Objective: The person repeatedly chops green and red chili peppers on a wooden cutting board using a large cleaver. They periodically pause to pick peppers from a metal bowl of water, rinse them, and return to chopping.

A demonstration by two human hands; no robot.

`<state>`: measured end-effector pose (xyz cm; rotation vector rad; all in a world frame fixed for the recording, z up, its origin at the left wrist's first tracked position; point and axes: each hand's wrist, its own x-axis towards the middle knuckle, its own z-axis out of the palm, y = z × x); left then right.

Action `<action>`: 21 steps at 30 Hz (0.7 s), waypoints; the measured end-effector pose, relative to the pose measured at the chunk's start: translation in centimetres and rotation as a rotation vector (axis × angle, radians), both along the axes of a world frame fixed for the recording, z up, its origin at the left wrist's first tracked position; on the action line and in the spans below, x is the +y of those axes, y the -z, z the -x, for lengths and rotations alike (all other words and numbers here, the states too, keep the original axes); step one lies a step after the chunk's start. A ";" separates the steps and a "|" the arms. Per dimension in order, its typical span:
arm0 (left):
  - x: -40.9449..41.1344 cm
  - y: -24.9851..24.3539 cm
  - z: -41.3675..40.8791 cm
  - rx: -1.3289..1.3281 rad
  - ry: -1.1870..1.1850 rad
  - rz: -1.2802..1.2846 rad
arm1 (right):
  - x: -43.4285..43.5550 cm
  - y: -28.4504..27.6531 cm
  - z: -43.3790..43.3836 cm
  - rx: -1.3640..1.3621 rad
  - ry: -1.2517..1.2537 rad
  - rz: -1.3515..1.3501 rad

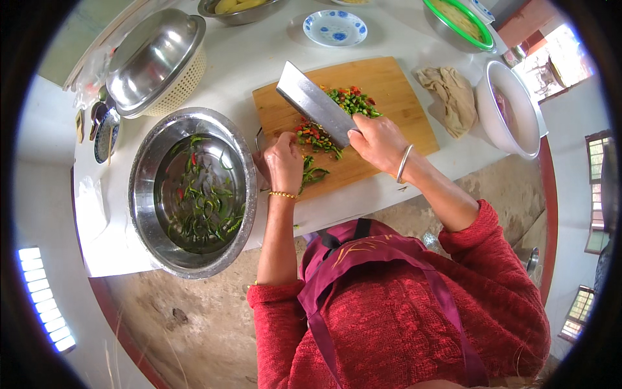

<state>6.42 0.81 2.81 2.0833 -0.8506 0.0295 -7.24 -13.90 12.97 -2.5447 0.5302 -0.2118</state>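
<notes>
My right hand (381,141) is closed on the handle of a broad cleaver (316,104), whose blade lies across a wooden cutting board (388,92). Chopped green and red chilies (354,102) are heaped behind the blade, with more cut pieces (318,138) on its near side. My left hand (283,163) rests at the board's left edge, its fingers bent beside the cut pieces; whether they pinch something is hidden. Whole green chilies (313,176) lie on the board just right of that hand. Left of it, a steel basin (141,194) holds green and red chilies in water.
An upturned steel bowl (155,53) covers a plastic colander (182,87) at upper left. A blue-patterned plate (335,28) stands beyond the board. To the right are a crumpled cloth (452,99), a white bowl (527,112) and a green-rimmed basin (478,41).
</notes>
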 end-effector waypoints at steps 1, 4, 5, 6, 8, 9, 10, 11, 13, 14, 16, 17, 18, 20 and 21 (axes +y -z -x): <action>-0.1 0.0 0.1 -0.043 0.004 -0.037 | -0.3 0.3 0.3 -0.021 0.007 0.003; -0.5 0.1 0.2 -0.070 0.027 -0.033 | -0.9 0.6 1.1 -0.056 0.033 -0.039; -0.7 0.1 0.3 -0.061 0.037 -0.012 | -1.0 0.5 1.2 -0.049 0.043 -0.059; -0.9 0.0 0.4 -0.028 0.038 -0.024 | -0.9 0.1 1.4 -0.040 0.064 -0.100; -1.4 -0.4 0.8 0.039 0.039 -0.048 | -0.7 -0.8 1.8 -0.022 0.106 -0.184; -1.6 -0.9 1.0 0.116 0.040 -0.018 | -0.8 -0.9 1.9 -0.046 0.107 -0.205; -1.8 -1.4 1.2 0.192 0.042 0.011 | -0.9 -0.9 2.1 -0.069 0.108 -0.226; -2.0 -1.7 1.4 0.269 0.043 0.040 | -0.9 -1.0 2.2 -0.085 0.108 -0.235; -2.2 -1.1 1.5 0.191 0.035 0.013 | -0.8 -1.4 2.3 -0.109 0.097 -0.244; -2.3 -0.7 1.5 0.152 0.031 -0.001 | -0.7 -1.6 2.3 -0.118 0.090 -0.243; -2.7 -0.3 1.5 -0.051 -0.031 -0.074 | -0.7 -1.8 2.4 -0.136 0.099 -0.250; -3.0 -0.3 1.5 -0.152 -0.062 -0.111 | -0.8 -1.8 2.4 -0.146 0.102 -0.254; -3.2 -0.4 1.7 -0.176 -0.056 -0.127 | -0.9 -1.8 2.5 -0.143 0.106 -0.252; -3.8 -0.7 2.0 -0.223 -0.043 -0.161 | -1.2 -1.6 2.8 -0.138 0.114 -0.249; -4.1 -0.6 2.1 -0.208 -0.036 -0.179 | -1.2 -1.4 2.9 -0.148 0.122 -0.259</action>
